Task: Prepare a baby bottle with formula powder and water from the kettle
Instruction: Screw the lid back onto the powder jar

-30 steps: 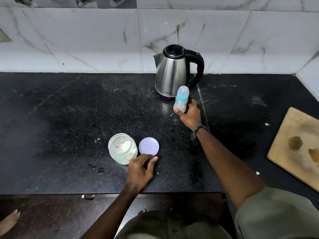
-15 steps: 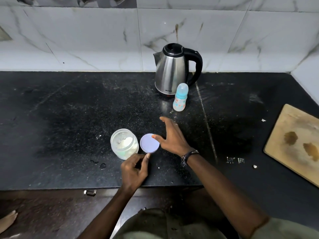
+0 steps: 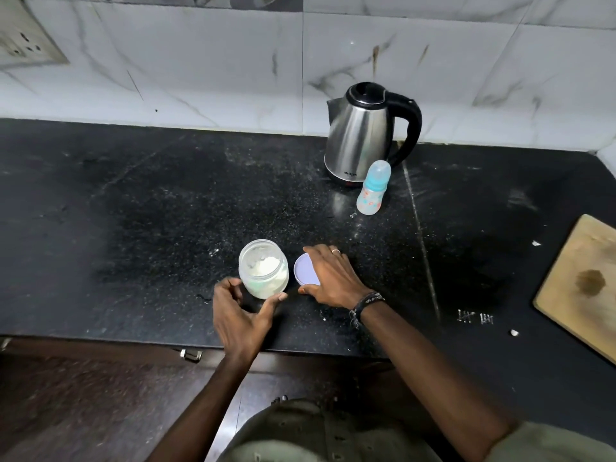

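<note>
A: Start at the left. What is there?

B: A wall socket (image 3: pixel 23 45) on the tiled wall at far left, then bare black counter (image 3: pixel 133 211). Near the counter's front edge stands the open formula jar (image 3: pixel 263 273), upright, with white powder inside.

A: And the left hand?

B: The left hand (image 3: pixel 238 315) sits just near of the jar, fingers curled and spread in an open cup around its base. The thumb tip touches the jar's near right side; the other fingers curve round the near left. It is not closed on the jar, and I cannot tell if those fingers touch the glass.

A: Next to the right?

B: The lilac lid (image 3: pixel 305 270) lies flat on the counter just right of the jar. The right hand (image 3: pixel 333 278) lies over the lid's right half, fingers spread above its far edge and thumb at its near edge. The hand is open over the lid; whether it is pinching the rim I cannot tell.

A: The bottle?

B: The baby bottle (image 3: pixel 373 188) stands upright, cap on, far from both hands, just near and right of the steel kettle (image 3: pixel 363 135) by the wall. At the far right edge lies a wooden board (image 3: pixel 580 291).
</note>
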